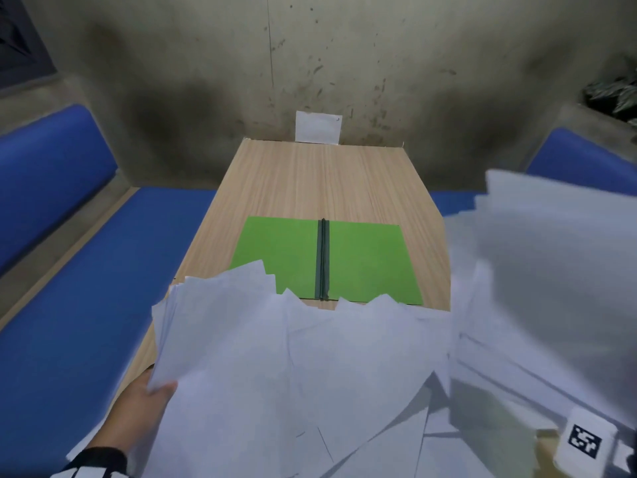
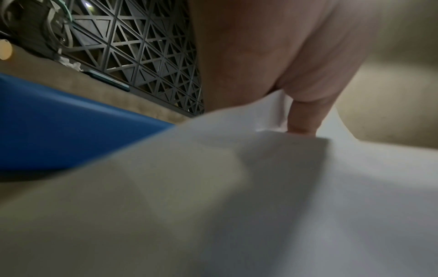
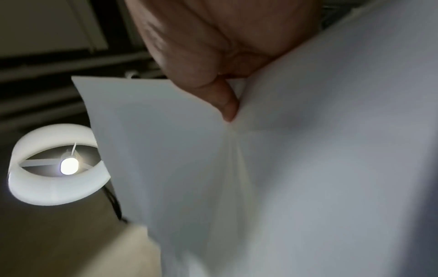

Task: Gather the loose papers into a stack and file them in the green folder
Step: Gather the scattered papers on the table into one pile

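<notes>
The green folder (image 1: 365, 260) lies open and flat on the wooden table (image 1: 310, 181), its dark spine (image 1: 323, 260) running down the middle. A fanned, uneven batch of white papers (image 1: 275, 357) covers the near table and overlaps the folder's near edge. My left hand (image 1: 151, 391) grips this batch at its left corner, thumb on top; the left wrist view shows a finger (image 2: 303, 120) against the sheets (image 2: 260, 187). A second batch of papers (image 1: 551, 270) is raised at the right and hides my right hand. In the right wrist view my right hand (image 3: 225, 105) pinches those sheets (image 3: 308, 168).
Blue padded benches (image 1: 86, 288) (image 1: 579, 157) flank the table on both sides. A white card (image 1: 317, 127) leans on the wall at the table's far end. A plant (image 1: 617, 91) sits at the far right. A lit lamp (image 3: 57, 168) hangs overhead.
</notes>
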Tool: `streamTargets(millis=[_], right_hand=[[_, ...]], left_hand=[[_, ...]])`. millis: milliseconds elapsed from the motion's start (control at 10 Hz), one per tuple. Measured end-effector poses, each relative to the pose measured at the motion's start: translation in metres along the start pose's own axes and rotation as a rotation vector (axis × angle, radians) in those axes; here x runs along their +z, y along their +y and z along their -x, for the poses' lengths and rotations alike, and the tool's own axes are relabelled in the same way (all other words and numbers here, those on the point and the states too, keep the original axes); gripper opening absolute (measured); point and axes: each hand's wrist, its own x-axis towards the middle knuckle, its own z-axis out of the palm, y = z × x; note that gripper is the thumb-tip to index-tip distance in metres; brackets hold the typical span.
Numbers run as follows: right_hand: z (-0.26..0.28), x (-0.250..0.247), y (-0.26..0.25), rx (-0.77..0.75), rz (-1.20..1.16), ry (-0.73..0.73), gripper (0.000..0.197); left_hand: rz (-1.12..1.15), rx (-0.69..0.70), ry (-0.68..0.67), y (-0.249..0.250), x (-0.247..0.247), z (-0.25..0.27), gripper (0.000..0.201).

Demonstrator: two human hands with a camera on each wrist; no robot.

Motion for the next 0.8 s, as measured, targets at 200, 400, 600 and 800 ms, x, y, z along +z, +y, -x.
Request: streamTargets(millis=[200, 400, 600, 800], right_hand=[[0.103, 0.018, 0.064, 0.222, -0.435, -0.095, 0.027], [0.197, 0.107, 0.108, 0.506, -0.492, -0.247, 0.023], [0.25, 0.171, 0.173, 0.839, -0.209, -0.417, 0.016], [0.262, 0.195, 0.175, 0.865, 0.004, -0.452, 0.005]], left_hand=[[0.017, 0.018, -0.004, 0.001, -0.004, -0.003, 0.034], [0.011, 0.043, -0.007, 0.001, 0.0, -0.001, 0.035], [0.002, 0.021, -0.011, 0.0, 0.003, 0.003, 0.034], [0.005, 0.001, -0.008, -0.003, 0.008, 0.005, 0.036]])
